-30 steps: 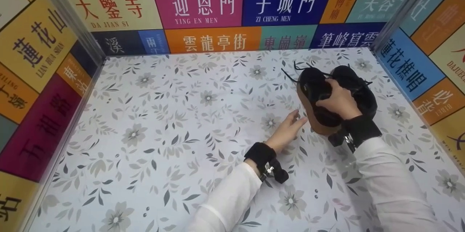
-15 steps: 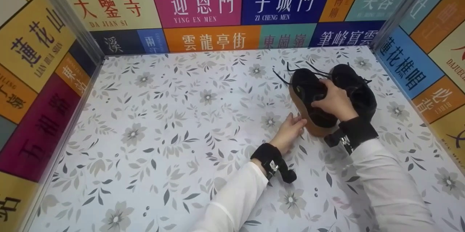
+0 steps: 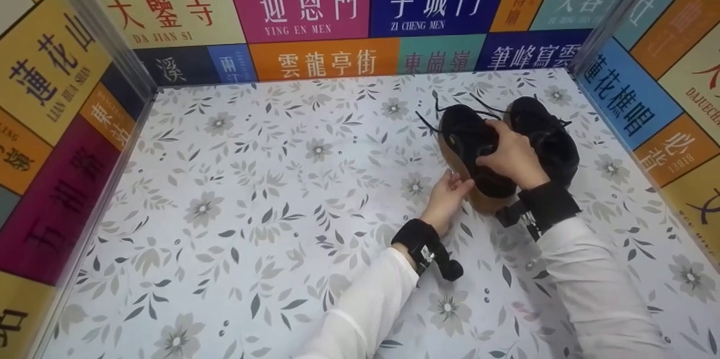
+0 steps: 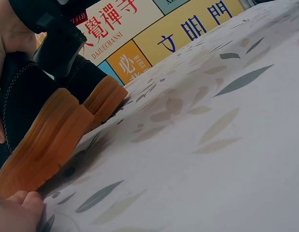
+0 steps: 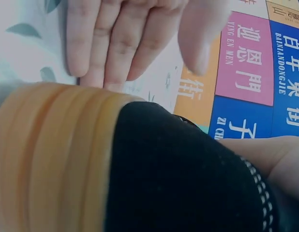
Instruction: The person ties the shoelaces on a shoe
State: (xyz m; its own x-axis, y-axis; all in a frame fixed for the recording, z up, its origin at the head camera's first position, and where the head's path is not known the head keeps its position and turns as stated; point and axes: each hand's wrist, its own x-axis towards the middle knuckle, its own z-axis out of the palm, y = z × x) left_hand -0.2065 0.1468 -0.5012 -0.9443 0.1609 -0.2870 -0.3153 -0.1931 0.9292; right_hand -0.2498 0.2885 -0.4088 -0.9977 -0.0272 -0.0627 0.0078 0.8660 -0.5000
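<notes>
Two black lace-up shoes with tan soles are at the right of the table in the head view. My right hand (image 3: 514, 156) grips the left shoe (image 3: 462, 131) over its upper, thumb at the near side. The other shoe (image 3: 554, 151) stands just right of it, partly behind that hand. My left hand (image 3: 444, 201) is at the left shoe's outer side. The right wrist view shows that hand's straight fingers (image 5: 118, 43) right at the ribbed sole (image 5: 52, 154). In the left wrist view the gripped shoe's heel (image 4: 50, 137) leans, with a shadow beneath it.
A white tablecloth (image 3: 253, 179) with grey leaves and flowers covers the table. Upright panels (image 3: 315, 4) with coloured blocks and lettering stand along the back and both sides. Black laces (image 3: 427, 120) trail from the left shoe's toe.
The left shoe has shifted left with my right hand, opening a gap to the other shoe. My left hand has moved slightly forward, from beside the sole to right against it.
</notes>
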